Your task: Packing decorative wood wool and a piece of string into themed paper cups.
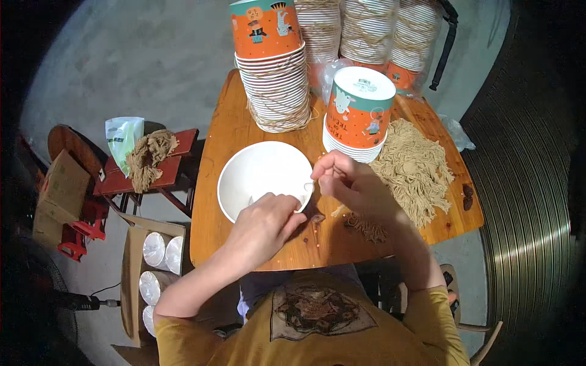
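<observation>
A white paper bucket (259, 165) stands mouth up at the table's near left, its inside facing me. My left hand (264, 224) is closed over its near right rim, with curled fingertips partly inside. My right hand (349, 183) is just right of the rim, its fingers bent together in a pinch. By those fingertips a small pale loop (308, 186) shows at the rim. What the right fingers hold is too small to make out. Right of my hands lies a heap of beige cords (415, 171). Some loose cord ends (369, 229) lie under my right wrist.
Behind the bucket rises a tall stack of buckets (274, 91) with cords hanging from it. An upside-down orange and green stack (360, 116) stands right of it. Bagged stacks (366, 30) line the back. Left are a red bench (174, 165) and an open carton (131, 274).
</observation>
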Motion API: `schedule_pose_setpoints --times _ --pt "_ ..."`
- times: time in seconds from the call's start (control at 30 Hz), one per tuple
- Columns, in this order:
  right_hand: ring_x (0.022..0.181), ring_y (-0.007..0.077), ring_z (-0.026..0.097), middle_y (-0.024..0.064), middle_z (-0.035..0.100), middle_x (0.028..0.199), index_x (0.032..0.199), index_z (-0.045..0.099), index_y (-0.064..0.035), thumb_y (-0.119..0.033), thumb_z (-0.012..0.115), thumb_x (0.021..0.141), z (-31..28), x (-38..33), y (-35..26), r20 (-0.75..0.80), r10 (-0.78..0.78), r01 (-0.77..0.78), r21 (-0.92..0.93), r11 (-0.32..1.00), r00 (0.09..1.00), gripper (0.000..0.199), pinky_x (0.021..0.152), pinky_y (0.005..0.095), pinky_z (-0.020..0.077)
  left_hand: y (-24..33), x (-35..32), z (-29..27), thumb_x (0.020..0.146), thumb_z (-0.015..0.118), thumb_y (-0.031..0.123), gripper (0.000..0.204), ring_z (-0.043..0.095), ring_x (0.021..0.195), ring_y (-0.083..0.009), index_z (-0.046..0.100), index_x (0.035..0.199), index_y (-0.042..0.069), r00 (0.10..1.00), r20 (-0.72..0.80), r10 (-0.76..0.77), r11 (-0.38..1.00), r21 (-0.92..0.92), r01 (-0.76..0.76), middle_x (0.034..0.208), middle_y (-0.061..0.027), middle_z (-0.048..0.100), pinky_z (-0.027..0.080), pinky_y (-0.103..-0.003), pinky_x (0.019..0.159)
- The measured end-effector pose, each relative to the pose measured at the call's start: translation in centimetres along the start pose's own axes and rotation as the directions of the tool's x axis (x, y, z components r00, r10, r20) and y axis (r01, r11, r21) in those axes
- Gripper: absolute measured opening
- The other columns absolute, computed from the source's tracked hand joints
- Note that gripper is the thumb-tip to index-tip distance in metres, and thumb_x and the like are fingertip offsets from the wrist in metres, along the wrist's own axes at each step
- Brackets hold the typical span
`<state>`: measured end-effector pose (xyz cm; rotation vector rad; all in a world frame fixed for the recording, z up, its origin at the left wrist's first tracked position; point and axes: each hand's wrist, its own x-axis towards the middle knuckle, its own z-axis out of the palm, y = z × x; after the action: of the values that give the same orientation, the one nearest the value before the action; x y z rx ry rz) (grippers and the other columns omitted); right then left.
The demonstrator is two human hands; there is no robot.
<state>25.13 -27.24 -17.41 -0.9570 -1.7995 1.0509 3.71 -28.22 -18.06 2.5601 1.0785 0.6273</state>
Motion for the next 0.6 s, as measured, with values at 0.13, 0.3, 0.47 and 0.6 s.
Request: schedule_pose_setpoints --times 0.13,0.3,0.47,0.6 --pt "0.071 0.0182 0.062 0.0084 0.06 0.076 0.097 0.054 -0.003 -0.011 0.051 0.09 0.2 2.2 0.2 0.022 -0.06 0.064 -0.238 0.969 0.998 0.012 0.063 0.0299 0.0485 -0.7 -1.6 -1.4 0.081 0.061 0.005 0.01 0.057 0.085 -0.0303 0.057 0.089 0.002 0.997 0.019 0.076 0.993 0.095 -0.077 0.082 -0.0109 0.058 0.045 -0.04 0.072" --pt "0.069 0.0263 0.064 0.0132 0.063 0.076 0.095 0.059 -0.0041 -0.008 0.058 0.085 1.6 3.9 2.8 0.143 -0.42 0.431 -0.508 0.746 0.896 0.01 0.063 0.034 0.0506 -2.7 -2.6 -2.8 0.083 0.06 0.01 0.014 0.053 0.098 -0.0271 0.054 0.095 0.005 0.979 0.11 0.173 0.975 0.123 -0.186 0.094 -0.0098 0.055 0.04 -0.039 0.088" --pt "0.069 0.0272 0.064 0.0119 0.063 0.074 0.093 0.058 -0.004 -0.009 0.057 0.086 2.8 4.7 2.8 0.157 -0.348 0.382 -0.422 0.822 0.924 0.008 0.061 0.0351 0.0497 -1.9 -1.9 -2.0 0.092 0.052 0.011 0.017 0.055 0.098 -0.035 0.055 0.105 0.002 0.999 -0.039 -0.034 0.957 -0.29 0.021 0.104 -0.0152 0.057 0.044 -0.038 0.086" --pt "0.068 0.0285 0.064 0.0122 0.062 0.072 0.092 0.056 -0.0043 -0.011 0.056 0.087 3.0 5.0 2.7 0.174 -0.305 0.35 -0.439 0.827 0.937 0.009 0.06 0.0359 0.0486 -1.8 -0.4 -0.1 0.091 0.051 0.011 0.017 0.058 0.088 -0.0383 0.058 0.102 0.0 1.0 -0.023 -0.007 0.985 -0.174 0.003 0.096 -0.0182 0.058 0.048 -0.042 0.076"
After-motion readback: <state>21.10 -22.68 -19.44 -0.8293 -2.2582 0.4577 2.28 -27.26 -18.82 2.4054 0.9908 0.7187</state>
